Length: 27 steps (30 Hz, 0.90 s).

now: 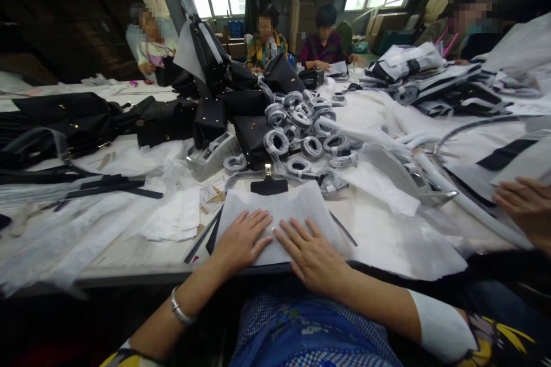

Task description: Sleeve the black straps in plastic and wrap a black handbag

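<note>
A white sheet of thin paper (275,206) lies over a dark flat piece at the table's front edge. Both hands rest flat on it. My left hand (243,238) has its fingers spread on the sheet's left half, and my right hand (312,252) is spread on the right half, the fingertips of the two a small gap apart. Just beyond the sheet's far edge shows a black flap (269,186) with a gold clasp (268,170). Dark strips stick out at both sides of the paper. What lies beneath the sheet is mostly hidden.
Coiled, wrapped straps (301,117) and black bags (209,117) are heaped beyond the sheet. Tape dispensers stand left (213,155) and right (400,175). Black strips (112,184) lie at left. Another person's hand (525,203) is at far right; several people sit or stand across the table.
</note>
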Tool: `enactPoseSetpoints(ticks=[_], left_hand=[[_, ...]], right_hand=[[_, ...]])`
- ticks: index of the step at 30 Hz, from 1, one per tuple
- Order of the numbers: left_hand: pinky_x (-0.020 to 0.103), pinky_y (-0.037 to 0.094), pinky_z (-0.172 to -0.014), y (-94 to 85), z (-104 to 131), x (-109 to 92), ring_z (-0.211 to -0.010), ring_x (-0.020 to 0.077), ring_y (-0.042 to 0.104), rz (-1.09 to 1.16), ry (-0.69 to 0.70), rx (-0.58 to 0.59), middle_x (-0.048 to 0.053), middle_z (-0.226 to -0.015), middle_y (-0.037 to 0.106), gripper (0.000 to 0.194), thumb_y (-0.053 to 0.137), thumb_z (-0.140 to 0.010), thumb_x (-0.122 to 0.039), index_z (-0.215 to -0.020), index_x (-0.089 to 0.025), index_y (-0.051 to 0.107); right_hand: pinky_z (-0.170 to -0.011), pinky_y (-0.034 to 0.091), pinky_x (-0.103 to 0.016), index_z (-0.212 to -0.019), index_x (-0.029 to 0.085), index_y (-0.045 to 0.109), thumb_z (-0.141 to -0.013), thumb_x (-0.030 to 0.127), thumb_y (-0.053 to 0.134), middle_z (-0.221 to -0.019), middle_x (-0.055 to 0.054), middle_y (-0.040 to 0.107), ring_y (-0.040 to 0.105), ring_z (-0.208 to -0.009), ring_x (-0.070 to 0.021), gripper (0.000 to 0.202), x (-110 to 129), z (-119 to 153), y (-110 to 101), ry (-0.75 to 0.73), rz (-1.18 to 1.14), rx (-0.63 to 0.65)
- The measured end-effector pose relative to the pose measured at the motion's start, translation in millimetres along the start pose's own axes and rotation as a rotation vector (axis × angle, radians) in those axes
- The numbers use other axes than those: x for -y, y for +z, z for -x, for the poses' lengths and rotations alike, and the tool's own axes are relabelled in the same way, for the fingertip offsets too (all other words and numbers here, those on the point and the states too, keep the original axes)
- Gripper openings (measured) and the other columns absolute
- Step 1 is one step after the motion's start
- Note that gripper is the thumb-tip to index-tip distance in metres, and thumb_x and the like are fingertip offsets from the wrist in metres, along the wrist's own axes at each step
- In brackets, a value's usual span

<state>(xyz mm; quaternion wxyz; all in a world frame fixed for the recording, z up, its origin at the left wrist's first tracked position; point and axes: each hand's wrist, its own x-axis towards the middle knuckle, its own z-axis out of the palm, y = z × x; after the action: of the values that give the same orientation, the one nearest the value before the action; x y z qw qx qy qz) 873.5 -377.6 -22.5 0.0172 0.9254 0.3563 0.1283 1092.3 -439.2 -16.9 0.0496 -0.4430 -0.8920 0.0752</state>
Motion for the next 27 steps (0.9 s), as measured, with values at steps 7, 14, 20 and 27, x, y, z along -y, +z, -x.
enactPoseSetpoints(ticks=[7, 14, 20, 27], left_hand=[[0.048, 0.033, -0.111, 12.4, 15.0, -0.9, -0.134, 0.0244, 0.042, 0.016, -0.018, -0.037, 0.013, -0.142, 0.049, 0.047, 0.043, -0.096, -0.034, -0.14, -0.016, 0.043], [0.045, 0.032, -0.113, 15.3, 15.8, 0.9, -0.134, 0.0221, 0.043, 0.105, -0.071, -0.101, 0.015, -0.139, 0.052, 0.051, 0.047, -0.095, -0.036, -0.139, -0.011, 0.039], [0.044, 0.031, -0.114, 16.6, 17.6, 1.5, -0.134, 0.0218, 0.042, 0.152, -0.079, -0.099, 0.014, -0.139, 0.052, 0.053, 0.047, -0.094, -0.036, -0.14, -0.011, 0.037], [0.043, 0.031, -0.113, 16.6, 18.1, 1.9, -0.134, 0.0216, 0.042, 0.167, -0.084, -0.108, 0.014, -0.139, 0.052, 0.053, 0.047, -0.094, -0.036, -0.14, -0.012, 0.037]], right_hand=[[-0.095, 0.042, -0.044, -0.142, 0.023, 0.041, -0.098, 0.043, 0.038, -0.133, -0.011, 0.057, 0.054, -0.116, -0.0276, 0.049, -14.2, -18.8, -33.2, -0.032, -0.024, 0.053], [-0.081, 0.044, -0.036, -0.133, 0.028, 0.048, -0.095, 0.025, 0.045, -0.112, -0.007, 0.061, 0.055, -0.097, -0.023, 0.038, -28.7, -41.3, -34.8, -0.123, 0.063, 0.082], [-0.082, 0.043, -0.036, -0.132, 0.028, 0.048, -0.095, 0.022, 0.043, -0.116, -0.008, 0.058, 0.052, -0.098, -0.0237, 0.038, -26.9, -35.2, -27.7, -0.121, 0.067, 0.086], [-0.084, 0.042, -0.037, -0.133, 0.029, 0.048, -0.095, 0.023, 0.044, -0.116, -0.008, 0.058, 0.051, -0.098, -0.0234, 0.04, -31.0, -35.7, -28.0, -0.142, 0.053, 0.125]])
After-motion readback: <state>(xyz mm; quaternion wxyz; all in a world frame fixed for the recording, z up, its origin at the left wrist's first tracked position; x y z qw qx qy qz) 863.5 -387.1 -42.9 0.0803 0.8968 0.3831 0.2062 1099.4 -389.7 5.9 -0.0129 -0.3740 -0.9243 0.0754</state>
